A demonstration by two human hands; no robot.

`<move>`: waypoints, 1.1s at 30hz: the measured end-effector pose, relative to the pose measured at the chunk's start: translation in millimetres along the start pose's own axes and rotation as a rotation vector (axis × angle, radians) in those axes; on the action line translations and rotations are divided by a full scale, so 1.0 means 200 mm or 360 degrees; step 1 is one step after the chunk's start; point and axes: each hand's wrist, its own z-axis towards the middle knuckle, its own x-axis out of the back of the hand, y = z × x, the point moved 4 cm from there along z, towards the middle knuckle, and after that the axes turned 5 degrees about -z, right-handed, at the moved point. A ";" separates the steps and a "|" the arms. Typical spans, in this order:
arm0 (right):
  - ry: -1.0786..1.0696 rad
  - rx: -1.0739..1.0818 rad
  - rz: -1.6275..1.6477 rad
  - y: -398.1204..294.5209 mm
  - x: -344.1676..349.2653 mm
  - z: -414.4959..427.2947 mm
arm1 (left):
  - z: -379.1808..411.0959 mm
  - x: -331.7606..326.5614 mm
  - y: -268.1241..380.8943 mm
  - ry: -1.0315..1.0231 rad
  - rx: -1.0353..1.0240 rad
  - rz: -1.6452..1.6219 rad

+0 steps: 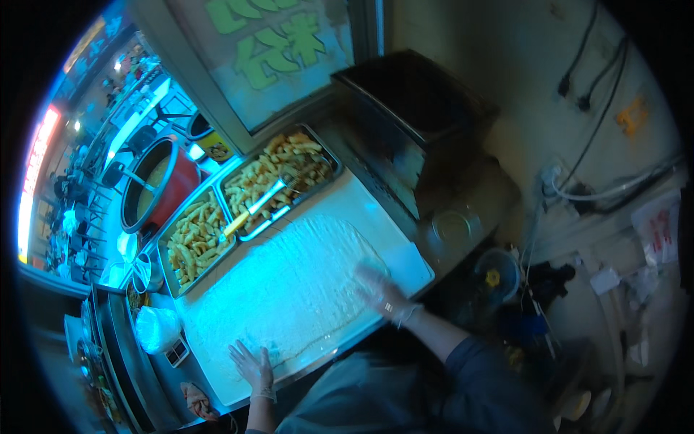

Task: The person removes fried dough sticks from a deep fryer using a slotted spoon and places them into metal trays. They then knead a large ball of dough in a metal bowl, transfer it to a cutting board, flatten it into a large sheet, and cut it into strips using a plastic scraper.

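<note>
A broad, flat sheet of pale dough (293, 276) lies across a white board (374, 200) before me. My left hand (254, 366), in a clear plastic glove, is at the dough's near left edge, fingers spread. My right hand (382, 293), gloved the same way and somewhat blurred, rests on or just over the dough's right end with the fingers apart. Neither hand holds anything. Beyond the dough, two metal trays hold fried food pieces, one on the left (174, 282) and one on the right (337, 157). Tongs with a yellow handle (237, 223) lie across the right tray.
A dark metal appliance (390, 103) stands beyond the board's right. At the left are a white plastic bag (157, 330), a small scale-like device (177, 352) and a crumpled cloth (198, 400). A red pot (179, 190) stands past the trays. Cables (588, 130) hang along the right wall.
</note>
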 end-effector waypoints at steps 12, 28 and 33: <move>0.0767 -0.1117 0.0787 0.44 0.73 -0.25 | -0.05 -0.03 0.28 0.0077 -0.0146 -0.0854; 0.0184 -0.1110 -0.0996 0.10 0.28 -0.08 | -0.21 0.06 0.11 0.0195 -0.0032 -0.0907; 0.0241 -0.1363 -0.1069 0.17 0.24 -0.09 | -0.19 0.10 -0.16 0.0325 0.0018 -0.1010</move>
